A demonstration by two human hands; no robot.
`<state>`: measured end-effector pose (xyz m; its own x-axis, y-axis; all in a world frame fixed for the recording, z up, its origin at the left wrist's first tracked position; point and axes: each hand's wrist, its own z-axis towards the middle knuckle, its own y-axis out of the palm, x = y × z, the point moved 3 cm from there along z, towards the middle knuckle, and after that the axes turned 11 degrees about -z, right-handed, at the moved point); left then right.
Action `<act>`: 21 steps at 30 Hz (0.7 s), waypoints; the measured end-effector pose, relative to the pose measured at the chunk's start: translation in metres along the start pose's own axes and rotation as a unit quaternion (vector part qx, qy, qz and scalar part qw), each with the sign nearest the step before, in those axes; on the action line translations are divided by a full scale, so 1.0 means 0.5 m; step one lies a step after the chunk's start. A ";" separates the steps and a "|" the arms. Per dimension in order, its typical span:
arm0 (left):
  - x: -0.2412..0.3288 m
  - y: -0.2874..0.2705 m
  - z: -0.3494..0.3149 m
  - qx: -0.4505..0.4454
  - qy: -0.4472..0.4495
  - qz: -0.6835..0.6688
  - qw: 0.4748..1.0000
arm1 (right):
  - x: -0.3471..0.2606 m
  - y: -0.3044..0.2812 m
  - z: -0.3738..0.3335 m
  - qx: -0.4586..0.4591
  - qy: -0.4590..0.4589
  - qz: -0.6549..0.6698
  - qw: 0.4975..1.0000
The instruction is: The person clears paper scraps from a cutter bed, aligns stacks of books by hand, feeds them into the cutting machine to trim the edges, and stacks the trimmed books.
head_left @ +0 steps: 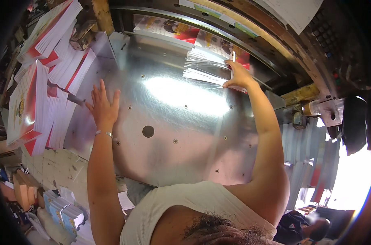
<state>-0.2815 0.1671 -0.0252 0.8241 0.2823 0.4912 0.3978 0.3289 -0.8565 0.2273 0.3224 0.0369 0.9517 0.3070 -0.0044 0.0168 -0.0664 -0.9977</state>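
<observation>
My right hand (240,76) reaches to the far right part of the metal table (193,143). Its thumb and fingers close around the right end of a bunch of thin white paper strips (208,75). Just behind the strips, red-and-white printed booklets (167,27) lie side by side along the far edge, partly under a metal bar. My left hand (103,108) hovers over the table's left side with fingers spread and nothing in it. Close by on its left are piled stacks of thick booklets with red and white covers (28,102).
A machine frame with a long beam (275,49) spans the far side, with a dark keypad (324,32) at the far right. Tied blue-covered bundles (65,212) sit at the lower left, beside brown cartons (24,188). A metal block (299,118) juts out at right.
</observation>
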 end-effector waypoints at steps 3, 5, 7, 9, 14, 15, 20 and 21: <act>-0.006 0.006 0.000 0.001 0.002 0.008 1.000 | 0.003 0.007 0.023 0.031 -0.013 -0.023 0.999; -0.012 0.003 0.000 0.000 0.000 0.003 1.000 | -0.003 -0.001 0.037 -0.005 0.003 -0.025 1.000; -0.007 0.002 -0.001 -0.009 -0.001 0.007 1.000 | -0.009 0.001 0.044 -0.050 0.020 -0.017 0.998; -0.008 -0.004 -0.001 -0.001 0.003 0.005 1.000 | -0.018 -0.004 0.048 -0.109 0.059 0.003 0.992; -0.005 -0.004 -0.003 -0.004 0.002 0.016 1.000 | 0.015 0.031 0.036 -0.020 0.040 -0.016 0.999; -0.003 -0.006 -0.003 -0.003 0.003 0.016 1.000 | 0.011 0.024 0.041 -0.032 0.040 0.003 0.999; -0.004 -0.012 -0.010 -0.002 -0.001 0.005 1.000 | -0.025 0.013 0.020 -0.020 0.058 -0.048 0.997; -0.002 -0.014 -0.014 -0.007 0.000 0.002 1.000 | -0.019 0.024 0.014 -0.015 0.058 -0.051 0.997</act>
<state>-0.2825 0.1583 -0.0208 0.8255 0.2846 0.4874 0.4000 0.3141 -0.8610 0.2163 0.3252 0.0245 0.9737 0.2015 0.1063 0.1226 -0.0701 -0.9900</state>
